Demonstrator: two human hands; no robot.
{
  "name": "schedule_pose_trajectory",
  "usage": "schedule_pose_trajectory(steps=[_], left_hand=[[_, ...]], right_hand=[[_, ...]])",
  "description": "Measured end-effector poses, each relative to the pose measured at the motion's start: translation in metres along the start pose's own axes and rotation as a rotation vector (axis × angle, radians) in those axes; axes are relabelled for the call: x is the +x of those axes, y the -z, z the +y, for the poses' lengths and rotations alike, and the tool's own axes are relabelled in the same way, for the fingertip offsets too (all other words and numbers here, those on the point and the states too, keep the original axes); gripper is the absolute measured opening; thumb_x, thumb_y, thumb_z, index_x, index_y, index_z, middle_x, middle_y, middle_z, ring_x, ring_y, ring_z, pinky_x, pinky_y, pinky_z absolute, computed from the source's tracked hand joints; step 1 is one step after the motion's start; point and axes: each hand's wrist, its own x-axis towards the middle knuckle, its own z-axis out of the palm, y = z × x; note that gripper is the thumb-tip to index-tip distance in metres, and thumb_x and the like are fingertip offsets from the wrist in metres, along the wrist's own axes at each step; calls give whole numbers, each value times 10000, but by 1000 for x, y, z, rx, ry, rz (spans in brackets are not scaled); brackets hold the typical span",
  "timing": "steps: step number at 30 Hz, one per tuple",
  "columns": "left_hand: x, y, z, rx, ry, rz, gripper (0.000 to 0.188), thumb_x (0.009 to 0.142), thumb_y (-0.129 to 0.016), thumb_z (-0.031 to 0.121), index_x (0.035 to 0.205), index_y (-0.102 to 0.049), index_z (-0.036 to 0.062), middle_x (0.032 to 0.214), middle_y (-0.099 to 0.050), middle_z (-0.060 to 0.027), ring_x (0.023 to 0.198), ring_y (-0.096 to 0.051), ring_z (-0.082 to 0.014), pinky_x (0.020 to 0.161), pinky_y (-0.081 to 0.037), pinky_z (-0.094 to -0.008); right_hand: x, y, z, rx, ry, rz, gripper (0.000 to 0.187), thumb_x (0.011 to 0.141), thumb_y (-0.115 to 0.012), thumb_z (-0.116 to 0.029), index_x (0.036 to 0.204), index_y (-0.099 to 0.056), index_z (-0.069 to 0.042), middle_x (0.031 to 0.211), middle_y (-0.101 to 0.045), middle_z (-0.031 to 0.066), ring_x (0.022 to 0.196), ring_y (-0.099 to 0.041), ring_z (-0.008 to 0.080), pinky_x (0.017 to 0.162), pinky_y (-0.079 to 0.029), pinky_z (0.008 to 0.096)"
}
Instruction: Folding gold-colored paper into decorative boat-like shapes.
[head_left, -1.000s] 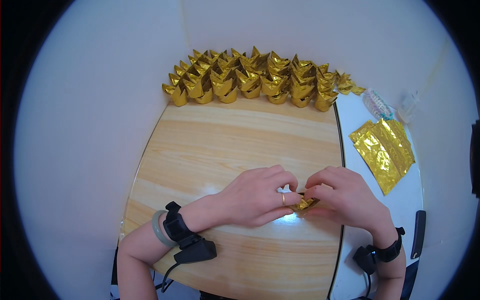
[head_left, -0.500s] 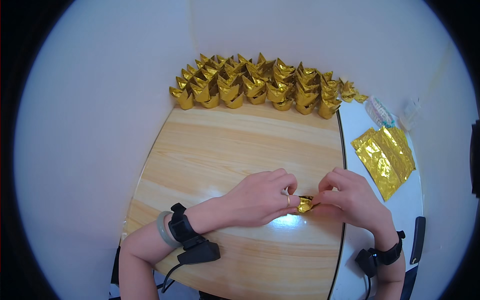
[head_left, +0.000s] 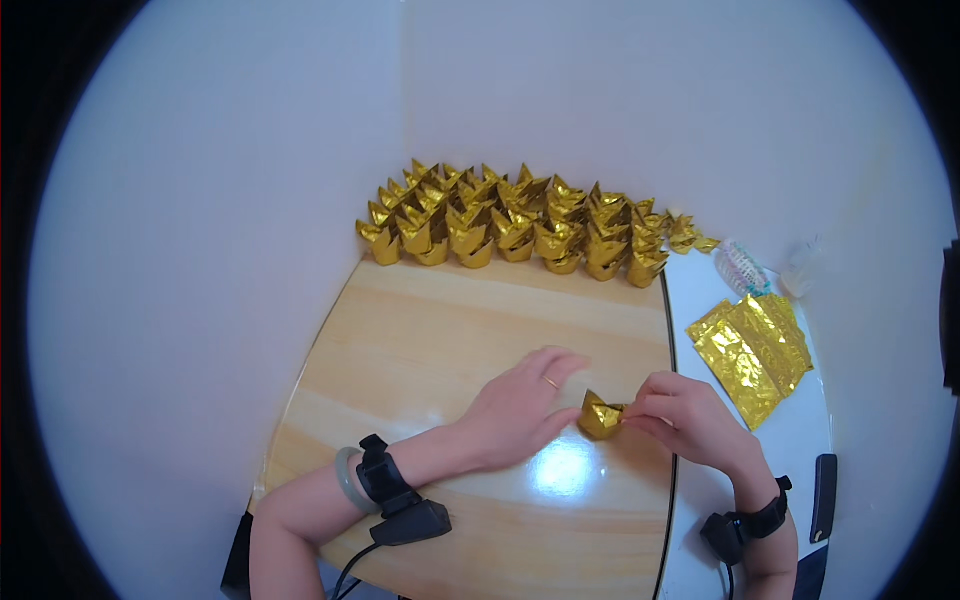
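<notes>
Gold foil paper, folded into a small boat-shaped ingot point(head_left: 600, 414), now out in plain sight just right of the frame's centre, resting on the pale wooden counter point(head_left: 450, 320). Half a second ago mostly buried between both sets of fingers; a second ago barely a sliver showing. Left hand point(head_left: 520, 405) has drawn back and flattened, fingers together and stretched out, palm down on the wood, fingertips just beside the ingot's left flank; touching or only near, cannot tell. No longer closed on anything. Right hand point(head_left: 680, 418) stays pinched on the ingot's right tip, thumb and forefinger clamped on the foil, other fingers curled under.

Judged from that: folding on this piece looks finished or near it, only one corner under grip, shape already matching the others with two raised points and a hollow middle.

Along the back wall, upper middle of the frame, a crowded row of finished gold foil ingots point(head_left: 510, 225), several deep, well apart from the hands. Right of the wooden board, on the white surface point(head_left: 790, 440), a fanned stack of flat gold foil sheets point(head_left: 752, 355), unfolded. Beyond it, a small clear plastic packet point(head_left: 742, 268). Black wrist-worn device with cable point(head_left: 395, 495) on the left forearm, beside a pale green bangle point(head_left: 346, 478); black strap point(head_left: 745, 525) on the right wrist.
</notes>
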Motion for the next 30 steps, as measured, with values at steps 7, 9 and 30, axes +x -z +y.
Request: schedule_pose_trajectory(steps=[7,9,30], left_hand=[[-5,-8,-18,292,46,-244,643,931,-547,365,1425,-328,16,1471,-321,-191,1376,-292,-333,1121,-264,-471],[-7,-6,-21,405,5,-372,660,951,-503,416,1441,-311,19,1508,-280,-188,1410,-252,-324,1137,-230,-492],[-13,-2,-23,264,-127,-384,712,975,-398,488,1453,-267,-23,1535,-220,-222,1445,-169,-333,1160,-176,-480]], right_hand=[[4,11,17,71,-210,98,105,827,-670,-94,910,-695,-35,861,-628,100,773,-622,280,676,-508,353],[11,11,26,69,-231,98,107,832,-671,-105,911,-699,-38,860,-628,104,770,-624,284,682,-508,357],[241,-5,-23,55,165,-17,197,827,-674,-174,953,-716,-27,865,-693,146,788,-657,292,714,-511,366]])
